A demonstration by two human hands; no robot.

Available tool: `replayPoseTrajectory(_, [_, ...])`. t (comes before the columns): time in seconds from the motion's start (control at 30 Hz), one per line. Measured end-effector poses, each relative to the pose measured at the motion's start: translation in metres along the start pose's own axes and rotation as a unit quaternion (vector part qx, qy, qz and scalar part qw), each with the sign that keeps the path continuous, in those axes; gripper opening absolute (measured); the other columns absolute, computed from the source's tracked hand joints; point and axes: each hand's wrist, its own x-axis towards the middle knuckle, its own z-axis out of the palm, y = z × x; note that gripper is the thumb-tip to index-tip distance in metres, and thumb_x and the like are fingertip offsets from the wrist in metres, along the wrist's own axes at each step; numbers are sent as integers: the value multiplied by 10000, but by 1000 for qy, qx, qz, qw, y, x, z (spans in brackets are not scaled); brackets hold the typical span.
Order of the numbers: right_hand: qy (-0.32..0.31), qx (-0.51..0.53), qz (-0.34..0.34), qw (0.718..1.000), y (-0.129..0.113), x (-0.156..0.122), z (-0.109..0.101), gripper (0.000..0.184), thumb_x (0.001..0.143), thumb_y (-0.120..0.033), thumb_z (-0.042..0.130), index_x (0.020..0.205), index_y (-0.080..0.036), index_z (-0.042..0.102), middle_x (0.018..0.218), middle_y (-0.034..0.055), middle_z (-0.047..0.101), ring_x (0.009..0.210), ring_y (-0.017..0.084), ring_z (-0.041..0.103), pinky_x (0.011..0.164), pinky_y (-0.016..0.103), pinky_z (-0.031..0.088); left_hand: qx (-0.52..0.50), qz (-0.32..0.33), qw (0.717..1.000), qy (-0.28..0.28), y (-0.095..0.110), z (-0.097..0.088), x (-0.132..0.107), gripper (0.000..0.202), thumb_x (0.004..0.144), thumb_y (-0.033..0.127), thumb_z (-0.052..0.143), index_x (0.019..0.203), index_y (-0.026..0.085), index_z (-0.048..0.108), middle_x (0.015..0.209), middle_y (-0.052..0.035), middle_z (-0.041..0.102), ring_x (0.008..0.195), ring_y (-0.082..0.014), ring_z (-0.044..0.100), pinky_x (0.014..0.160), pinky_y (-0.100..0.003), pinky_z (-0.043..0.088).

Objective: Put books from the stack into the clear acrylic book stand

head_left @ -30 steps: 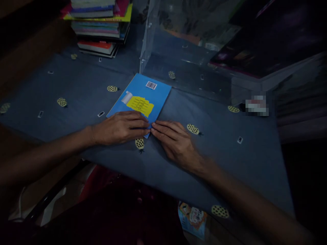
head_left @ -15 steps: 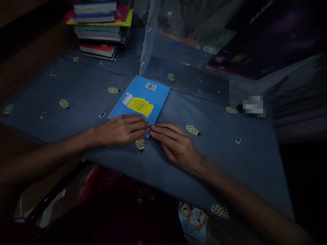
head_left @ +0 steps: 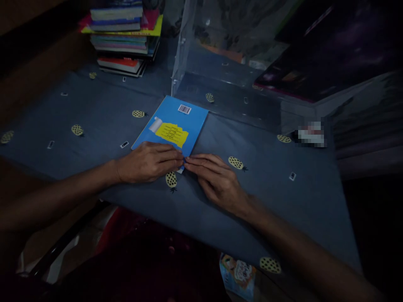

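Observation:
A thin blue book (head_left: 189,115) lies flat on the table, its barcode at the far end and a yellow text patch in the middle. Across its near end rests my left hand (head_left: 149,162), palm down, fingers close together and bent onto the cover by the right edge. My right hand (head_left: 220,176) comes in from the right, with its fingertips pinched together at that same edge near the bottom corner. The fingertips of both hands almost meet there. A sliver of white page shows below them. My left thumb is hidden.
A stack of books (head_left: 119,42) stands at the back left. Behind the blue book is a clear plastic box (head_left: 226,100). A blurred small object (head_left: 311,135) sits at the right. Pineapple-print cloth (head_left: 252,209) covers the table. Below its front edge is a colourful packet (head_left: 237,274).
The view has shifted very slightly, so everything sits a little lower. Both hands stay at the book's near right edge; slightly more white page shows at the corner.

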Motion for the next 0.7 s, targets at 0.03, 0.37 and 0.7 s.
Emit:
replayPoseTrajectory(0.03, [-1,3,1,1000,0,0,0,396,961,-69,508,1292,-213,671,1228,100,737,1185,255,653,962,496,588,-1,-4,1000,-3,0,0,0,209,1027,198,509,1080,169,709,1123,-83,763,1078,-188,718,941,-351,626])
replayPoseTrajectory(0.37, [7,-62,-46,997,2,-3,5,350,965,-86,516,1227,-225,703,1208,103,739,1164,271,655,886,480,592,32,25,999,22,1,0,0,180,1015,202,543,1061,122,697,1117,-98,763,1061,-202,723,908,-348,633])
replayPoseTrajectory(0.7, [-17,-112,-62,992,-1,-1,1,335,964,-67,534,1218,-209,700,1208,104,742,1153,273,659,887,466,576,85,-101,986,-102,50,-4,-30,472,976,120,547,1443,74,494,1519,-187,494,1450,-290,437,1196,-480,413])
